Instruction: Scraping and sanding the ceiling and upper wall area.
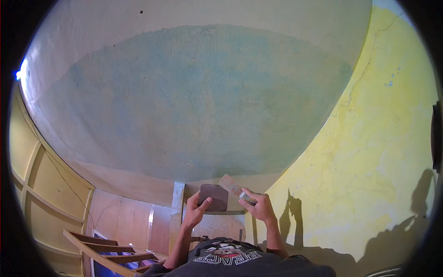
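My left hand [195, 212] grips a flat, dark brown, rounded rectangular plate [214, 197], with the thumb on its face and the fingers behind. In my right hand [261, 207] is a putty knife [230, 184], its pale, smeared blade tilted up and to the left. The blade tip is beside the plate's upper right corner; I cannot tell whether they touch. Both hands are in front of my body, below a wall [203, 101] with a large blue-green area bordered by pale grey.
A yellow wall [360, 161] with a long crack stands at right, carrying my shadow. At lower left leans a wooden ladder [106, 249]. A whitish post [177, 203] rises beside my left hand. Wooden panelling [55, 198] lines the left side, where a bright light [18, 75] glows.
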The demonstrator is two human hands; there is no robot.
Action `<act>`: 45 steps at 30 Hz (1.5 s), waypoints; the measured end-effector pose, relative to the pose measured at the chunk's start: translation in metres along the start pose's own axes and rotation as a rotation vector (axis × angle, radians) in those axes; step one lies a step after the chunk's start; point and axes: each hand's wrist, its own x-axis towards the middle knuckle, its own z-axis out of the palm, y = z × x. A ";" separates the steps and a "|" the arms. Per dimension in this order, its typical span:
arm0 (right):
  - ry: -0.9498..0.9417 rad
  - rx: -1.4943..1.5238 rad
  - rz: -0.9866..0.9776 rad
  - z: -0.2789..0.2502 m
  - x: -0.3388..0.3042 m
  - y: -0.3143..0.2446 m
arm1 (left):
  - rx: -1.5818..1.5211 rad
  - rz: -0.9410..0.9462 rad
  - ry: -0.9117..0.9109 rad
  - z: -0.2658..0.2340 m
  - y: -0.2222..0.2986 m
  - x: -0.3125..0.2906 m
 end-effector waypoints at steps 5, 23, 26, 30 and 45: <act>-0.089 0.111 -0.148 0.003 -0.006 0.020 | 0.006 -0.071 -0.028 0.004 -0.008 -0.010; -0.307 0.053 0.444 -0.008 -0.007 0.051 | 0.060 -0.154 0.135 -0.026 -0.026 -0.043; -0.357 0.000 0.354 0.015 -0.008 0.083 | 0.093 -0.123 0.166 -0.032 -0.030 -0.050; -0.292 0.154 0.394 0.022 -0.006 0.089 | 0.101 -0.166 0.265 -0.056 -0.054 -0.065; -0.348 0.355 0.524 0.103 0.062 0.133 | 0.076 -0.185 0.415 -0.091 -0.045 -0.103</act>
